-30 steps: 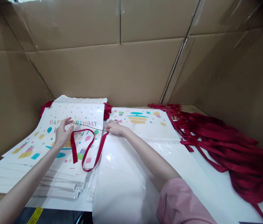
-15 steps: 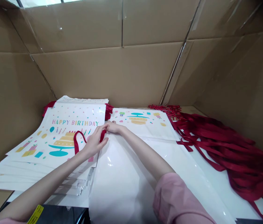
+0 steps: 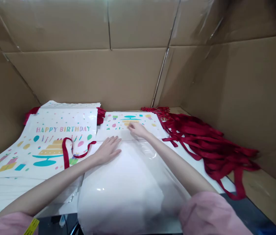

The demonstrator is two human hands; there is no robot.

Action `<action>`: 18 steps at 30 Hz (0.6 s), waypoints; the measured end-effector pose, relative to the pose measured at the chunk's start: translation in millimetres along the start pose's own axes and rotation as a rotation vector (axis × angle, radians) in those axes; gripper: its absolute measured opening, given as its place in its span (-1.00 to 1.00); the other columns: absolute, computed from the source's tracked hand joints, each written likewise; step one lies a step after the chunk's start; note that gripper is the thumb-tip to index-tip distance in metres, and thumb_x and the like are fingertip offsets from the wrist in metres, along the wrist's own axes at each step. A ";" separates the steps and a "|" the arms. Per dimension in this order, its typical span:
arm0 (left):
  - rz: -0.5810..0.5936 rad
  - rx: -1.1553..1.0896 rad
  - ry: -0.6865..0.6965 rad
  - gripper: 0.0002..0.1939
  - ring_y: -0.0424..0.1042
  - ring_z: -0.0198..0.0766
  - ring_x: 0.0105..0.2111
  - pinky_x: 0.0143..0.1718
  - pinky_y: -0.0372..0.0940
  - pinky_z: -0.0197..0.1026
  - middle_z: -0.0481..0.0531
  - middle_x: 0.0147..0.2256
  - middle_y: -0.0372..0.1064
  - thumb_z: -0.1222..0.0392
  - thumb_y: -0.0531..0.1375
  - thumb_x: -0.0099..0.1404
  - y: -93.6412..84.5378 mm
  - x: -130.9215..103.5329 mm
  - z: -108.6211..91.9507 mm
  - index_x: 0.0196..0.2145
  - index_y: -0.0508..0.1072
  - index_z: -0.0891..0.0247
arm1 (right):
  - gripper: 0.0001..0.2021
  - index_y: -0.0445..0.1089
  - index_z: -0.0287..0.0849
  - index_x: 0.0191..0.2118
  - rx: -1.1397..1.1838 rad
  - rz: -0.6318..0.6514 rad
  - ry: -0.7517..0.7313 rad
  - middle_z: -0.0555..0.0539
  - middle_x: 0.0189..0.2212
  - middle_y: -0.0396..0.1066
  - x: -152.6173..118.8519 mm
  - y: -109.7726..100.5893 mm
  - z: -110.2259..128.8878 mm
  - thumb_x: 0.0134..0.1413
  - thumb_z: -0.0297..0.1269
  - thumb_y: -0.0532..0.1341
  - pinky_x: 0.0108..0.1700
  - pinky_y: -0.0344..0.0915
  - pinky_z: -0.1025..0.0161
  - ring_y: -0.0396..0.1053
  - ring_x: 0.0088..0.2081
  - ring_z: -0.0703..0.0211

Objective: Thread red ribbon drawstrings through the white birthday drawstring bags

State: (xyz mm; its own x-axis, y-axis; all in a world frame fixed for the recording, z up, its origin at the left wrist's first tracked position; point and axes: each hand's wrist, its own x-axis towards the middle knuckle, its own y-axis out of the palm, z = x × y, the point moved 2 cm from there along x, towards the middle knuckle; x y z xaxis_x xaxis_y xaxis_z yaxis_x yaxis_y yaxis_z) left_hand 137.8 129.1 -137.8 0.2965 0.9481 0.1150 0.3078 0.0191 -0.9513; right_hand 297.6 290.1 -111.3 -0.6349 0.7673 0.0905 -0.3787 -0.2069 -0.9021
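My left hand (image 3: 107, 150) lies flat with fingers spread on the upper left part of a glossy white sheet (image 3: 128, 182). My right hand (image 3: 137, 129) is closed over the folded printed top (image 3: 150, 122) of that stack, its fingertips bent down; what they hold, if anything, is too small to make out. Left of my left hand, a loose dark red ribbon (image 3: 65, 153) curls over a printed sheet (image 3: 52, 117) reading HAPPY BIRTHDAY, with a cake and balloons.
A large heap of dark red ribbons (image 3: 201, 140) spreads over the right side. Tall cardboard walls (image 3: 86, 75) stand behind and at both sides. Red ribbon bunches (image 3: 101, 116) stick out beside the left stack.
My hands have parted: the left now lies flat on the white sheet, the right has moved right. The red ribbon lies loose on the left stack. The view has shifted right.
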 end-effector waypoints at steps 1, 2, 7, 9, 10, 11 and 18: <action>0.061 -0.005 -0.001 -0.42 -0.09 0.05 0.26 0.23 -0.16 0.16 0.17 0.27 -0.06 -0.10 -0.07 0.38 6.5 3.4 0.9 0.26 0.06 0.18 | -0.77 0.39 -0.25 -0.25 -0.038 -0.003 0.093 -0.18 -0.26 0.44 -15.0 -9.8 -26.7 0.19 -0.30 0.01 -0.23 0.14 0.28 0.34 -0.24 0.09; 0.110 -0.007 -0.003 -0.40 -0.14 0.06 0.28 0.23 -0.20 0.18 0.16 0.29 -0.12 -0.13 -0.09 0.38 11.5 5.2 1.9 0.28 0.02 0.15 | -0.76 0.40 -0.26 -0.27 -0.075 -0.003 0.183 -0.21 -0.27 0.44 -30.6 -19.0 -52.5 0.17 -0.30 0.02 -0.26 0.14 0.27 0.35 -0.25 0.06; 0.161 -0.002 -0.011 -0.41 -0.23 0.02 0.30 0.24 -0.25 0.17 0.08 0.32 -0.24 -0.16 -0.16 0.39 17.6 -2.9 4.2 0.30 -0.07 0.04 | -0.75 0.44 -0.29 -0.29 -0.188 0.037 0.476 -0.33 -0.25 0.43 -92.8 -44.4 -145.2 0.13 -0.31 0.04 -0.29 0.15 0.22 0.38 -0.22 -0.05; 0.149 0.002 -0.003 -0.42 -0.22 0.00 0.30 0.24 -0.25 0.15 0.06 0.32 -0.24 -0.15 -0.15 0.39 16.4 -7.3 3.0 0.30 -0.07 0.01 | -0.75 0.45 -0.27 -0.32 -0.176 0.071 0.473 -0.31 -0.24 0.44 -103.0 -43.5 -160.1 0.14 -0.29 0.04 -0.29 0.16 0.24 0.39 -0.22 -0.03; 0.140 0.003 0.002 -0.42 -0.21 0.00 0.30 0.24 -0.25 0.15 0.06 0.32 -0.23 -0.15 -0.14 0.39 15.9 -8.6 2.2 0.30 -0.07 0.00 | -0.74 0.45 -0.25 -0.34 -0.160 0.089 0.451 -0.28 -0.26 0.44 -105.2 -41.8 -163.5 0.15 -0.28 0.04 -0.29 0.16 0.25 0.39 -0.23 0.00; 0.132 0.003 0.007 -0.42 -0.20 0.00 0.30 0.24 -0.24 0.14 0.06 0.32 -0.22 -0.15 -0.14 0.39 15.5 -9.3 1.4 0.30 -0.07 0.00 | -0.74 0.44 -0.24 -0.36 -0.139 0.105 0.424 -0.26 -0.27 0.45 -106.0 -39.9 -165.0 0.15 -0.27 0.04 -0.29 0.15 0.26 0.39 -0.25 0.03; 0.153 0.067 -0.008 -0.41 -0.22 -0.04 0.30 0.25 -0.25 0.11 0.03 0.32 -0.24 -0.17 -0.20 0.40 17.8 -7.4 -0.6 0.31 -0.11 0.01 | -0.75 0.39 -0.21 -0.49 0.042 0.165 0.315 -0.08 -0.44 0.42 -101.0 -32.8 -158.3 0.05 -0.15 0.14 -0.41 0.13 0.34 0.34 -0.41 0.17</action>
State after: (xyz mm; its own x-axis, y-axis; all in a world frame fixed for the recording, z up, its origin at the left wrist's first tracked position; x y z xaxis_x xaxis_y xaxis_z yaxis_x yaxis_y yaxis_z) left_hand 141.6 122.2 -155.5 0.3281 0.9440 -0.0345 0.1982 -0.1045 -0.9746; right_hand 480.8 315.5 -157.7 -0.4537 0.8695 -0.1952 -0.3195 -0.3632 -0.8752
